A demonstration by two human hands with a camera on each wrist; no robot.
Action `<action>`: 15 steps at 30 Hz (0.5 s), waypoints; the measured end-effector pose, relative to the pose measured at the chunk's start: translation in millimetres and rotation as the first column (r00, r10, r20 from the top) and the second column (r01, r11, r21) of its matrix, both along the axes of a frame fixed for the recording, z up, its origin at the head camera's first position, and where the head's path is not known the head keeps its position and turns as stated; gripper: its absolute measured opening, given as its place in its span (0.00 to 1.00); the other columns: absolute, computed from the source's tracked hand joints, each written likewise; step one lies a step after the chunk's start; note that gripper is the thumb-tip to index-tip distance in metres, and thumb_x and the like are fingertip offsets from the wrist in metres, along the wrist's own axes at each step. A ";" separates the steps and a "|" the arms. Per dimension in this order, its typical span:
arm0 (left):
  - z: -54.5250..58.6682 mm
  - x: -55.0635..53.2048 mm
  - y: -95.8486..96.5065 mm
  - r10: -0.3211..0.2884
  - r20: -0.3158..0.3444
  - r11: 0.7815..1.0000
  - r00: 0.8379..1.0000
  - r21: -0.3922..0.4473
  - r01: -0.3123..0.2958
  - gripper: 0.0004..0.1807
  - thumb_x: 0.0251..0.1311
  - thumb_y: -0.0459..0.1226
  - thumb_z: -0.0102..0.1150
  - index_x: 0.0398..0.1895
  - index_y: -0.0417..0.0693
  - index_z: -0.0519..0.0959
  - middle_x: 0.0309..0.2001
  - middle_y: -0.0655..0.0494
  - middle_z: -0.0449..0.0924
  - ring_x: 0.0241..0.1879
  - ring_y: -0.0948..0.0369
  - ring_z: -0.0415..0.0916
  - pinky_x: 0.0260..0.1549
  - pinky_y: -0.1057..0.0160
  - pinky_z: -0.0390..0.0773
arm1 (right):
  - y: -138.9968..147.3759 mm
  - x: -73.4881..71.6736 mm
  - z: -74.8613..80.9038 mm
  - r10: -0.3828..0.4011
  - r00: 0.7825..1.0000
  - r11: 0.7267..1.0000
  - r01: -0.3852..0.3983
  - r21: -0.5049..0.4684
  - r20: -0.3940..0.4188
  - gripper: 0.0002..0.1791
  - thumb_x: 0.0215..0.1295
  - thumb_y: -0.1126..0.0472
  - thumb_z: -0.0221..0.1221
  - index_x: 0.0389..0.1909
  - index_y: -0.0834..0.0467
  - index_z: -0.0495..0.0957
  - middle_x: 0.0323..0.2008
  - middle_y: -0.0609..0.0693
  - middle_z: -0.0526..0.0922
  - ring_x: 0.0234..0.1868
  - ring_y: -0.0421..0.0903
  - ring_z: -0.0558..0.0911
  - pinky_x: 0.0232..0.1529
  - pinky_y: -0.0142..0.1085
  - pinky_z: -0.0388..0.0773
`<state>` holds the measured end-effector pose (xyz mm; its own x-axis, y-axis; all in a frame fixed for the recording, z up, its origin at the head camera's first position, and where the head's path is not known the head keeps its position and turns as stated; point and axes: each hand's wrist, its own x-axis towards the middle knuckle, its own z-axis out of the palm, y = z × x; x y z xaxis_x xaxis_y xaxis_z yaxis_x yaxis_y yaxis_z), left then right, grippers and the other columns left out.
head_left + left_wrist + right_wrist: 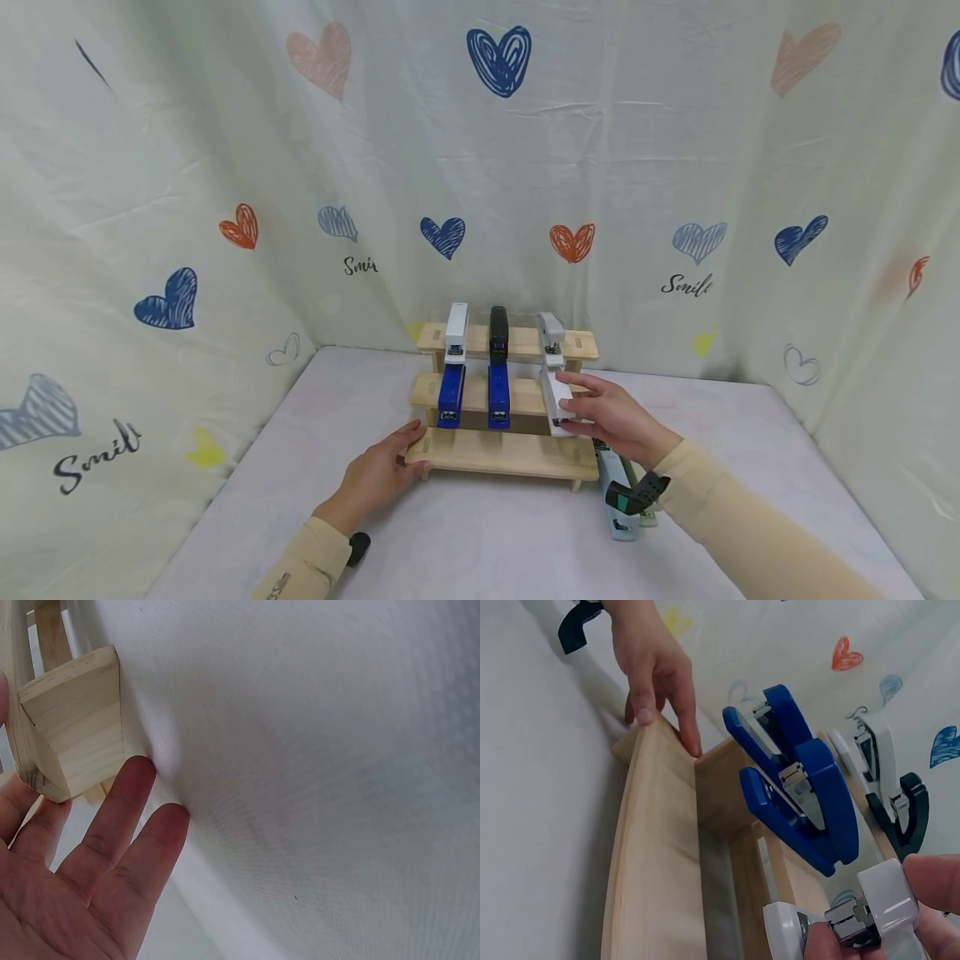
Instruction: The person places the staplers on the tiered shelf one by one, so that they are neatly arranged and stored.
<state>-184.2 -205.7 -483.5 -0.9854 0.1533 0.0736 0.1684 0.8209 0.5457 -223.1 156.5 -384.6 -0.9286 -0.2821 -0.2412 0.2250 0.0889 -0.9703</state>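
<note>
My left hand [382,471] pinches the left end of the lowest board of a three-step wooden rack [502,454], with some fingers [161,836] extended past the edge. At the rack's right side my right hand [615,414] holds a white stapler [555,402] at the middle step; in the right wrist view its thumb and fingertips are on the white stapler's [889,896] front end. Two blue staplers [452,396] stand left of it on that step. Along the top step are a white stapler [456,332], a black stapler [498,333] and a grey-white stapler [551,332].
A light blue stapler [618,500] lies on the white table [480,550] right of the rack, under my right wrist, with a pale green one [647,510] beside it. A curtain [645,150] with printed hearts hangs behind and on both sides.
</note>
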 end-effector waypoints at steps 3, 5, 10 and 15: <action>0.3 0.8 0.0 -0.003 -0.006 1.000 1.000 -0.008 0.003 0.36 0.59 0.51 0.70 0.70 0.52 0.72 0.72 0.59 0.66 0.42 0.61 0.81 0.35 0.58 0.79 | -3.0 0.2 0.6 -0.011 1.000 1.000 0.011 0.012 0.003 0.30 0.73 0.66 0.56 0.74 0.57 0.62 0.70 0.66 0.57 0.63 0.62 0.69 0.56 0.47 0.76; 1.2 1.1 0.2 -0.004 -0.005 1.000 1.000 -0.010 0.004 0.36 0.59 0.51 0.70 0.70 0.52 0.72 0.72 0.59 0.66 0.42 0.62 0.81 0.35 0.59 0.79 | -4.6 0.6 1.0 -0.024 1.000 1.000 0.024 0.016 0.008 0.31 0.72 0.67 0.57 0.74 0.57 0.62 0.71 0.66 0.56 0.63 0.62 0.69 0.56 0.47 0.76; 2.0 1.0 0.6 -0.007 -0.005 1.000 1.000 -0.004 0.007 0.36 0.59 0.50 0.70 0.70 0.51 0.72 0.72 0.59 0.66 0.41 0.62 0.80 0.34 0.59 0.79 | -7.6 0.3 1.1 -0.043 0.999 0.999 0.043 0.028 -0.003 0.32 0.70 0.71 0.57 0.74 0.57 0.63 0.71 0.65 0.57 0.61 0.60 0.72 0.55 0.46 0.77; 1.7 0.5 0.5 -0.008 -0.011 1.000 1.000 0.004 0.008 0.36 0.59 0.50 0.70 0.70 0.51 0.72 0.71 0.60 0.66 0.41 0.62 0.80 0.34 0.58 0.78 | -8.5 -2.8 0.0 -0.058 0.998 0.997 0.059 0.044 -0.025 0.32 0.70 0.70 0.58 0.73 0.58 0.63 0.68 0.65 0.62 0.56 0.57 0.76 0.53 0.45 0.78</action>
<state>-183.7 -205.2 -481.8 -0.9832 0.1612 0.0852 0.1814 0.8175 0.5466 -225.9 147.9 -384.7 -0.9488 -0.2169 -0.2297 0.2078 0.1194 -0.9709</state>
